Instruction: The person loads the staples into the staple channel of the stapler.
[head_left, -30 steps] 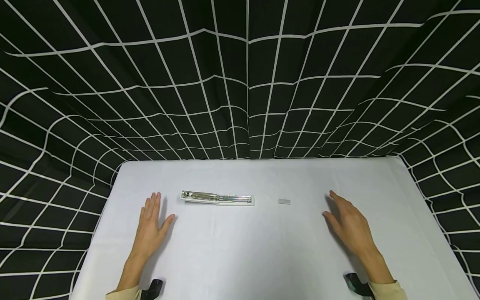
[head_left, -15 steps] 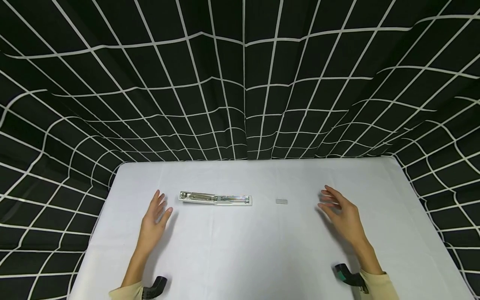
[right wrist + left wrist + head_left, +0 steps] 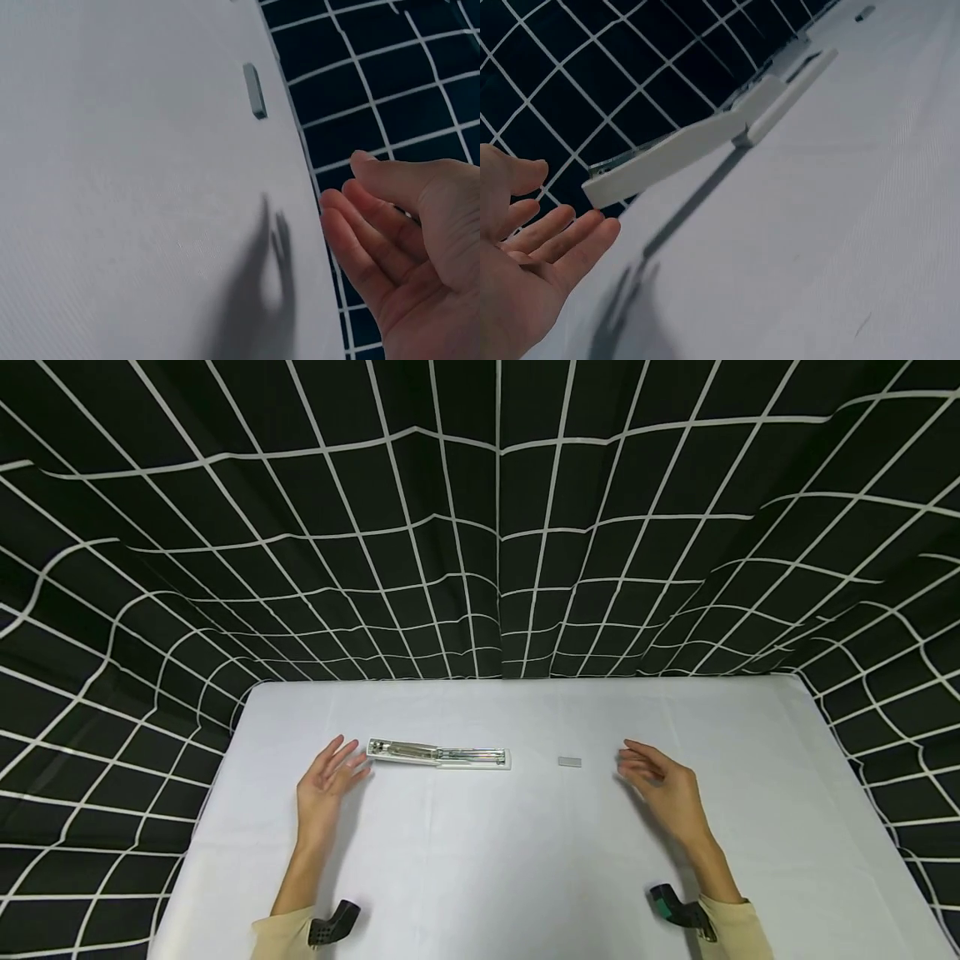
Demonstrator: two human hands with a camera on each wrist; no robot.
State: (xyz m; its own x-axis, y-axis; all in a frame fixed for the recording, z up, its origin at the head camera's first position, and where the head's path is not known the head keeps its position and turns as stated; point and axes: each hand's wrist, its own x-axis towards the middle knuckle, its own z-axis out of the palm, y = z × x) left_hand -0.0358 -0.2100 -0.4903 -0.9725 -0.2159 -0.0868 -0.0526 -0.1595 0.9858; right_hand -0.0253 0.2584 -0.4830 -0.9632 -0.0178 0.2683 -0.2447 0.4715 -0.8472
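Note:
A white stapler [image 3: 405, 752], opened out flat with its metal inside facing up, lies left of the table's middle. Its left part is tilted up off the cloth in the left wrist view, where the white side [image 3: 667, 157] shows. To its right lies a small grey strip of staples [image 3: 569, 762], also visible as a short bar [image 3: 255, 91] in the right wrist view. My left hand [image 3: 322, 793] hovers at the stapler's left end, fingers spread and loosely bent, holding nothing. Right of the staples, my right hand [image 3: 667, 793] hangs above the table, fingers relaxed, nothing in it.
A white cloth covers the table [image 3: 480, 860]. Black curtains [image 3: 495, 568] with a white grid rise behind its far edge and along both sides. A dark wrist device [image 3: 334, 924] sits at the left sleeve, another [image 3: 678, 910] at the right.
Both hands have lifted off the table and moved inward, the left toward the stapler's end and the right toward the staples. The stapler and the staples stay put.

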